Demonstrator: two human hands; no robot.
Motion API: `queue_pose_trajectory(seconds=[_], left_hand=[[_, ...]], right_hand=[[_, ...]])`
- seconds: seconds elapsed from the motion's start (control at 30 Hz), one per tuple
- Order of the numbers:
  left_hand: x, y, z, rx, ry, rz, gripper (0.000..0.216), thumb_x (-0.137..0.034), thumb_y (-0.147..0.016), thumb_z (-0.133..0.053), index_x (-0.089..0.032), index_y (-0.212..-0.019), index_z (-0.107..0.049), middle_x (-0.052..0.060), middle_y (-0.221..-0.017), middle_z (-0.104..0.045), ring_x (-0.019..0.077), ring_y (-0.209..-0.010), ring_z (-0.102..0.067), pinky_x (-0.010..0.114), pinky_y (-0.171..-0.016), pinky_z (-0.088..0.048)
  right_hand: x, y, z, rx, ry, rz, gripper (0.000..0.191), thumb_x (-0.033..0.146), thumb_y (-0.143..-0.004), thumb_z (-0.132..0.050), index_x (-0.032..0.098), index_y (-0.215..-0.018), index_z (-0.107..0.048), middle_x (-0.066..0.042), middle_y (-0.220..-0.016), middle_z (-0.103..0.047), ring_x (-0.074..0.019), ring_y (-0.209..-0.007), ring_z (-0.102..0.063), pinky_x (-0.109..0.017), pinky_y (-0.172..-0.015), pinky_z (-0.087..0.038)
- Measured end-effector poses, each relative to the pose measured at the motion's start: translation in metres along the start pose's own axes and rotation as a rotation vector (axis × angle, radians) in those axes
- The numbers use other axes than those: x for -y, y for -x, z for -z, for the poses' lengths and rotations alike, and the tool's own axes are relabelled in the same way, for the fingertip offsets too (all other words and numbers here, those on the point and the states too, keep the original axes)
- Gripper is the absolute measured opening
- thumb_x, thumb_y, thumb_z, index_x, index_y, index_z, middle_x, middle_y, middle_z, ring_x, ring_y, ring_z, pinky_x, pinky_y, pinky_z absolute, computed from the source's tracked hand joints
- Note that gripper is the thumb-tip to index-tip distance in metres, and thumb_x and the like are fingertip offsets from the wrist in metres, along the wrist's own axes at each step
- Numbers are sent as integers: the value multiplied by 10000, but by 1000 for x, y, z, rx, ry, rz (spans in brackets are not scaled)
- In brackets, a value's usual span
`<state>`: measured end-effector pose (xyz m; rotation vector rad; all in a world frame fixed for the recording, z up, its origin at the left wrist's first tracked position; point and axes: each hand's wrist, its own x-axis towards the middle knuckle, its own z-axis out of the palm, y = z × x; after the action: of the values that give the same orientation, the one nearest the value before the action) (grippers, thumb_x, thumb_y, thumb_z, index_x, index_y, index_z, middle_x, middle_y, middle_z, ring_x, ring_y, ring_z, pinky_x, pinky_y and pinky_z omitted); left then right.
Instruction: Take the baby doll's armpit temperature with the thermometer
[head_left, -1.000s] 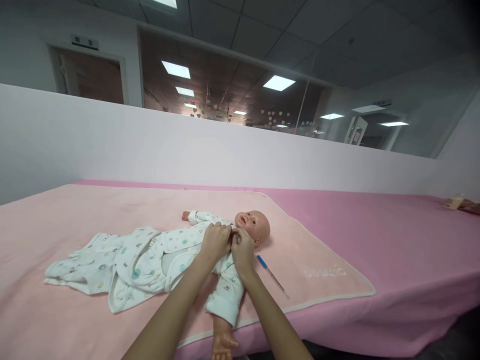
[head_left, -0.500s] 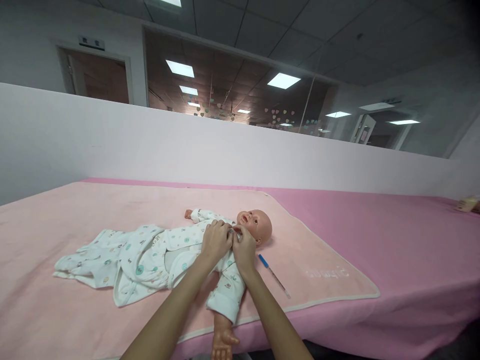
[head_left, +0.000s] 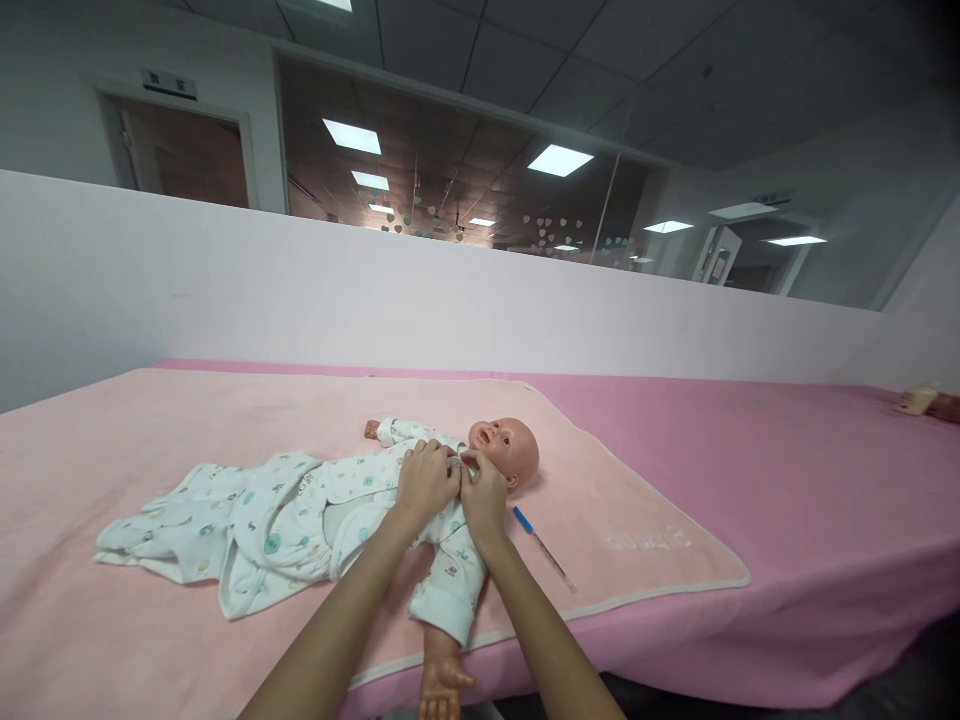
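Observation:
A baby doll (head_left: 504,445) lies on its back with its head toward the right, wearing a white printed baby romper (head_left: 281,540). The romper's front lies partly apart over the belly. At the neckline, just below the doll's chin, my left hand (head_left: 426,484) is closed on the collar fabric. Beside it, almost touching, my right hand (head_left: 483,496) pinches the same collar from the head side. The exact spot between my fingertips is mostly hidden. One doll arm (head_left: 444,675) stretches toward me, over the blanket's near edge.
A pen with a blue cap (head_left: 544,549) lies right of my right hand on the pale pink blanket (head_left: 637,510). Under it is a darker pink sheet (head_left: 795,480). A white partition (head_left: 360,300) stands behind. Another doll's part (head_left: 943,406) shows at the far right edge.
The view has shifted slightly, so everything sits a little further left. Both hands stay at the collar with only slight finger movement.

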<state>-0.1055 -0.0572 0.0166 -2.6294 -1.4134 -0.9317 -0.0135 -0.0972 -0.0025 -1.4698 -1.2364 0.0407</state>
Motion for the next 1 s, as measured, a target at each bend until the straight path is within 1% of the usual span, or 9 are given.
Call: queue_pose_trajectory(seconds=[0.2, 0.4, 0.53, 0.77, 1.0], left_hand=[[1, -1, -4, -19, 1, 9, 221, -257, -769, -400, -180, -850, -592, 66, -879, -589, 218, -883, -492, 317, -739, -334], [-1, 1, -5, -36, -103, -65, 218, -246, -791, -367, -148, -817, -560, 89, -862, -568, 236, -852, -486, 351, -717, -336], [-1, 2, -3, -42, -130, -107, 233, -242, -811, -336, -146, -821, -548, 91, -849, -563, 234, -839, -482, 355, -715, -335], [2, 2, -3, 2, -105, -132, 217, -231, -807, -345, -159, -851, -545, 82, -875, -577, 228, -851, -487, 351, -725, -333], [4, -1, 0, 73, 7, -66, 243, -189, -793, -335, -174, -881, -561, 68, -908, -601, 214, -877, -497, 329, -731, -336]], right_hand=[[-2, 1, -2, 1, -15, -9, 166, 164, -735, -440, 199, -789, -593, -10, -804, -649, -154, -754, -577, -267, -705, -418], [-2, 0, -1, 6, -8, 4, 183, 147, -727, -423, 195, -749, -599, -10, -775, -647, -154, -723, -572, -269, -693, -417], [-3, 0, -1, -2, -17, 23, 179, 150, -734, -423, 195, -764, -595, -5, -781, -644, -148, -735, -570, -263, -701, -414], [-4, 0, -3, -22, 1, 21, 142, 150, -730, -435, 189, -744, -571, -11, -755, -633, -153, -711, -564, -267, -685, -407], [-3, 0, -3, -34, -10, 36, 113, 201, -767, -441, 192, -772, -554, -12, -756, -626, -147, -714, -563, -257, -682, -404]])
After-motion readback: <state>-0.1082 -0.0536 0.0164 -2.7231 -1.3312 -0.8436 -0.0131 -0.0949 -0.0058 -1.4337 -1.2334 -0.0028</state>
